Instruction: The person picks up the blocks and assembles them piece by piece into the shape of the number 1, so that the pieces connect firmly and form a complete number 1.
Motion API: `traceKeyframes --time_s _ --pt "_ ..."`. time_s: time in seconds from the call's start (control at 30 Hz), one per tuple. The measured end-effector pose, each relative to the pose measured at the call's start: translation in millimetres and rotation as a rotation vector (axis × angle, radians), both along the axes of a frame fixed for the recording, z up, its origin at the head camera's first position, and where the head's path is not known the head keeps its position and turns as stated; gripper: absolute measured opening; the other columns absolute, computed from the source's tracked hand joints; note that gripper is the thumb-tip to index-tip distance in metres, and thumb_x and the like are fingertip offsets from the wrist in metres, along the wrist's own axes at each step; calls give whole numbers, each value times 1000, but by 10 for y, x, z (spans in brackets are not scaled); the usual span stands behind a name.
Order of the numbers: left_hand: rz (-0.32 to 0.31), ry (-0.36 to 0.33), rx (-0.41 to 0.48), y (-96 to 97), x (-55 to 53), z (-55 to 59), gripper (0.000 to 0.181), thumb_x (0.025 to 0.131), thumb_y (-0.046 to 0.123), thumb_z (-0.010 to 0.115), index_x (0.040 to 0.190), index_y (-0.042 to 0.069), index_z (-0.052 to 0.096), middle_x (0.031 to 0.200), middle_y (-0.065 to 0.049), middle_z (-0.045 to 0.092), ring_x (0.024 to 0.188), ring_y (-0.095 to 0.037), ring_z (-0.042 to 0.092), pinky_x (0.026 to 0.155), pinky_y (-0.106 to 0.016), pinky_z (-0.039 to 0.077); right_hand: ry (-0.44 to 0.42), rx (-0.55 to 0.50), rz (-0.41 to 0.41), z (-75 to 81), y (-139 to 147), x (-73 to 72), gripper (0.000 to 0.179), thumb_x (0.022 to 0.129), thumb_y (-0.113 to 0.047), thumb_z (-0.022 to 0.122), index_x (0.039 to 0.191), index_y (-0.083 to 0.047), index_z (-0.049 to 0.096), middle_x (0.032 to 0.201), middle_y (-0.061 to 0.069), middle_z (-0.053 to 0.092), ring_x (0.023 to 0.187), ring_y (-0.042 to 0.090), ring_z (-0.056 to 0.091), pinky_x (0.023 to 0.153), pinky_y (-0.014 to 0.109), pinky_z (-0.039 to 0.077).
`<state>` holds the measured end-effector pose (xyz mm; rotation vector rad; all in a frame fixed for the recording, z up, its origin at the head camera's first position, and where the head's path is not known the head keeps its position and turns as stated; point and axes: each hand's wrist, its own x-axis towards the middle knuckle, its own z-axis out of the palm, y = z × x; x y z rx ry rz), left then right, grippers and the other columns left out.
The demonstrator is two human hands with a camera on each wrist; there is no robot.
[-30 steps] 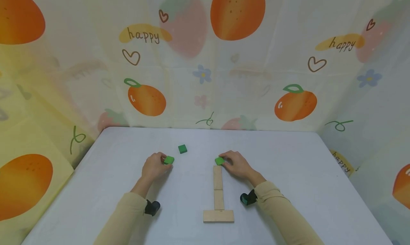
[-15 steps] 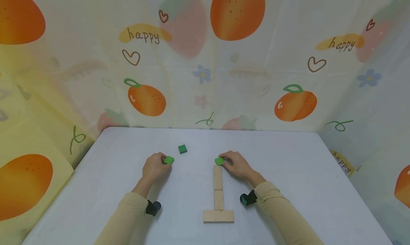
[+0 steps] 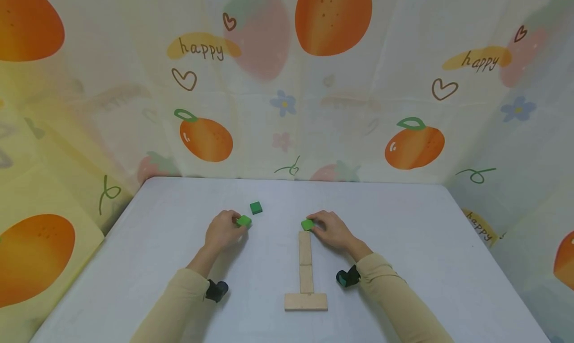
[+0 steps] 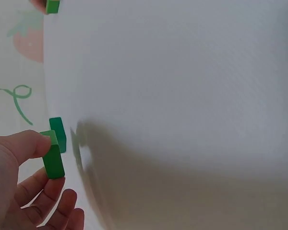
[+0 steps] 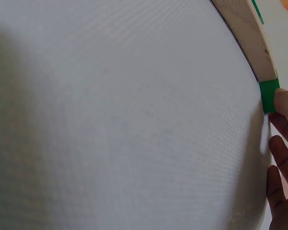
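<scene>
My left hand [image 3: 222,231] pinches a light green block [image 3: 244,221] between thumb and fingers, and its shadow falls on the table below. In the left wrist view that green block [image 4: 53,158] is gripped at its top and bottom ends. A darker green block [image 3: 256,207] lies just beyond it. With thumb and fingertips my right hand [image 3: 331,230] holds another green block [image 3: 307,225] at the far end of a line of wooden blocks [image 3: 305,248]. The right wrist view has this green block [image 5: 269,96] against the end of a wooden block [image 5: 247,36].
A wooden block [image 3: 306,302] lies crosswise at the near end of the line, forming an upside-down T. All of it rests on a white table [image 3: 403,223], whose far edge meets a fruit-print cloth [image 3: 341,108]. Black wrist cameras hang under both sleeves.
My left hand has moved slightly right and away from me with its green block, closer to the darker one. The right hand and its block have stayed in place.
</scene>
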<state>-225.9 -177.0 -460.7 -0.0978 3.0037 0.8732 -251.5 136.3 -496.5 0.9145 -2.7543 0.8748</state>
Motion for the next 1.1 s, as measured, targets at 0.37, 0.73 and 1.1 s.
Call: traceKeyframes --time_s 0.37,0.73,1.1 --pt "-82 36 44 244 -22 28 37 75 20 68 106 0 62 97 -10 60 87 -24 58 75 -38 47 -2 2 8 0 13 3 28 86 -13 62 114 -6 60 110 8 63 106 25 57 94 42 40" --pt "-122 3 67 497 -51 5 34 75 19 70 106 5 64 100 -8 60 88 -20 58 72 -33 48 -7 0 8 -10 12 -10 28 86 -13 62 114 -6 60 110 8 64 106 25 57 94 42 40" --pt "-180 3 72 685 -48 6 30 76 16 71 103 7 64 98 -7 62 85 -19 59 73 -32 48 -28 4 -4 7 8 -1 29 86 -12 62 114 -6 61 112 8 63 109 26 55 96 43 38"
